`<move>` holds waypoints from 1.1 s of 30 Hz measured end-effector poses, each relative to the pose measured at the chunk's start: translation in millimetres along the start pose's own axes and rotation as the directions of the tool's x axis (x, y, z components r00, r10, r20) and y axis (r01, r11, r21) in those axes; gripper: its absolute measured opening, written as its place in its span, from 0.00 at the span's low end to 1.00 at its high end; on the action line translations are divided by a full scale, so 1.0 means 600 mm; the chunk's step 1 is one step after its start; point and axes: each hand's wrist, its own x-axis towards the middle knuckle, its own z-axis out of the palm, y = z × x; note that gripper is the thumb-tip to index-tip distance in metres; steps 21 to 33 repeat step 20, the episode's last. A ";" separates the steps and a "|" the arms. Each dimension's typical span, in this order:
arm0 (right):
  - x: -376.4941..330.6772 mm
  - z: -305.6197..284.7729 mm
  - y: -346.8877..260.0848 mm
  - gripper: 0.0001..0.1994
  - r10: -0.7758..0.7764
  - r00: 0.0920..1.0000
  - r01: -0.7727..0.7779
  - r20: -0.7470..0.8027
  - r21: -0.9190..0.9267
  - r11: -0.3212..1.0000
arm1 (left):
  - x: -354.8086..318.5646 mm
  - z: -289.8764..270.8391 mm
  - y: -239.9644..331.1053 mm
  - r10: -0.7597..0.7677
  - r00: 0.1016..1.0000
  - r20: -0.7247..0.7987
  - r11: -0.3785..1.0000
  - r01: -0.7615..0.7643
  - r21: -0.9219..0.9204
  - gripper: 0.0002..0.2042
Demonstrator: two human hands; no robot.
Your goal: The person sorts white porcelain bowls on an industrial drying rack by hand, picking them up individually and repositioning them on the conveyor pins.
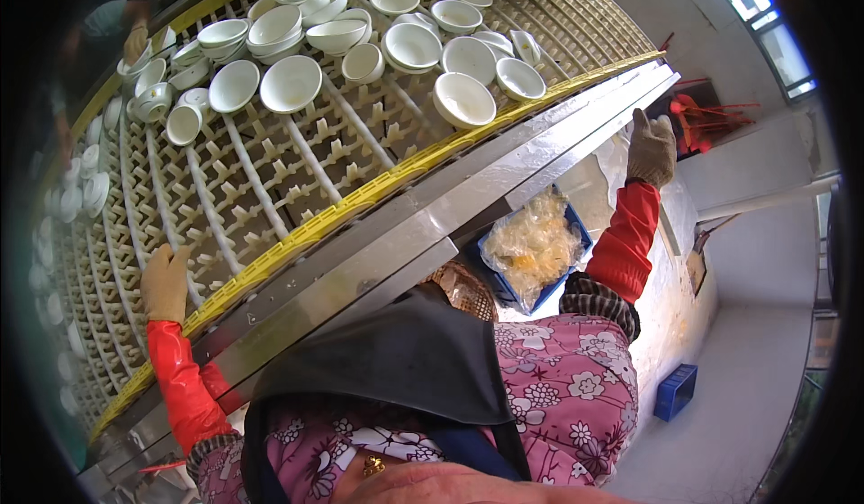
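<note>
My left hand (166, 286), in a beige work glove and red sleeve cover, lies on the pegged conveyor belt (297, 166) just inside its yellow edge strip. Its fingers seem stretched out, with nothing visible in them. My right hand (651, 150), gloved the same way, is at the far right end of the steel rail (531, 166); one finger points out, the others bend, and I see nothing held. White bowls (291, 84) sit farther across the belt, some stacked, some tilted, apart from both hands. Smaller white dishes (95, 193) stand in rows at the left.
Below the rail, a blue crate (576, 279) holds clear and yellowish plastic, beside a brown woven basket (463, 290). Another blue crate (675, 392) stands on the floor at right. Red items (697, 124) lie beyond my right hand. Another person's gloved hand (137, 43) is at the far left.
</note>
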 end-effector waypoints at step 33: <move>-0.197 0.219 -0.678 0.20 -0.860 0.453 0.708 0.235 0.491 0.507 | 0.001 0.043 0.105 0.171 0.946 -0.276 0.983 -0.183 -0.020 0.22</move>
